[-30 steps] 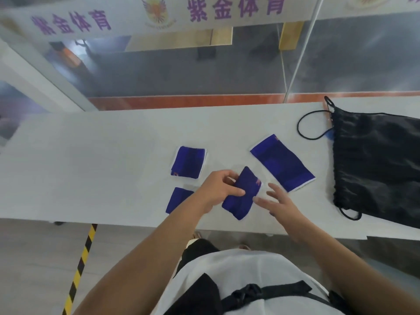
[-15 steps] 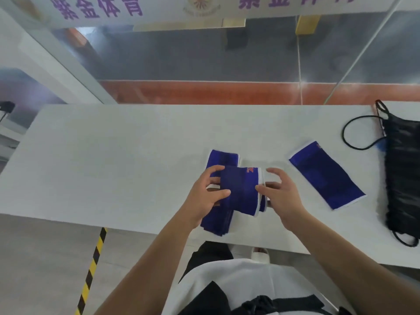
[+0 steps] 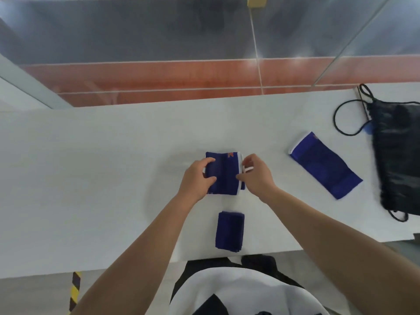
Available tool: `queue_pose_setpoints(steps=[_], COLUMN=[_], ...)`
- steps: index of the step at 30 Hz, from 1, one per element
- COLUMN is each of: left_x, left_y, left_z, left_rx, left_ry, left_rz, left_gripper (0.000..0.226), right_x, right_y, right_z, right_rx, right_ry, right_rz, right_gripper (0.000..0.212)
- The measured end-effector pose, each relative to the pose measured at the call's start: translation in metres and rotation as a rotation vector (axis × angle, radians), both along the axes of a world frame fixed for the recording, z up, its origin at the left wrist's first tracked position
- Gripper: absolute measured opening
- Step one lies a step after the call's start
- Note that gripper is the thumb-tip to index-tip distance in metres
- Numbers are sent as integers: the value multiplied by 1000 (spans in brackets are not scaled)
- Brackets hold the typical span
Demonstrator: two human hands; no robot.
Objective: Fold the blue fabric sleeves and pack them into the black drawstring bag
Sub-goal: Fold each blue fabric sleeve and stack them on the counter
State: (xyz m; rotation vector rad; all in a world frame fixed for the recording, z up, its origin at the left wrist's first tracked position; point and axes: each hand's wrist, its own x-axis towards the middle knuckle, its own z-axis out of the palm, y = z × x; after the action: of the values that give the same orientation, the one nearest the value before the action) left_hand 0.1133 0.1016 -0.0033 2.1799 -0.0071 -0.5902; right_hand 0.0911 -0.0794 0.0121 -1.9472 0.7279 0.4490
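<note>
Sleeve [image 3: 223, 173] between left grip [image 3: 195, 180], right grip [image 3: 256, 176]

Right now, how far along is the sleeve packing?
Done: one folded sleeve lies by the near table edge. In hand: left hand and right hand both grip a second folded sleeve mid-table. Left: the long sleeve near the black drawstring bag is flat and unfolded, and no sleeve is visibly in the bag yet.

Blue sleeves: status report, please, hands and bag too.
Left grip and right grip pinch a folded sleeve on the table. The second sleeve lies folded nearer; the long sleeve is unfolded. At right, the black bag; path clear.
</note>
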Motion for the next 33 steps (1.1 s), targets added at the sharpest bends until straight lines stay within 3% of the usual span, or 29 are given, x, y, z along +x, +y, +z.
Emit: queue_pose_setpoints(steps=[4,8,10,12,14,16,25,29,33], left_x=[1,-5,-6,-3,0,2,10,16,9], left_y=[-3,1,1,0,2,8,9,-6,-55], left_z=[-8,-7,-10,-15,-24,-36,-30,-7,20], left_rx=[182,217,294,420,561,635,662,571,446], left_ry=[-110,-303,-441,-464,-410,-351,-208,-196,-323], left_rz=[-108,-110,-191,-328,-476,-561,-632,-515,-484], left_gripper=[54,49,52,59,65,67,70,67,57], right_x=[-8,-15,-20,-21,-21,-23,-25,-45,-76], right_y=[8,8,9,10,8,3,1,-30,-109], right_z=[-14,-11,-10,-12,-21,-32,-36,-15,-7], right_rx=[-167,-264,-398,-602,-741,-765,-731,-717,-723], right_ry=[-32,-75,-184,-272,-214,-116,-120,-221,-140], right_rz=[77,167,323,593,837,926,888,627,360], right_gripper=[22,22,42,60,66,66,67,66,67])
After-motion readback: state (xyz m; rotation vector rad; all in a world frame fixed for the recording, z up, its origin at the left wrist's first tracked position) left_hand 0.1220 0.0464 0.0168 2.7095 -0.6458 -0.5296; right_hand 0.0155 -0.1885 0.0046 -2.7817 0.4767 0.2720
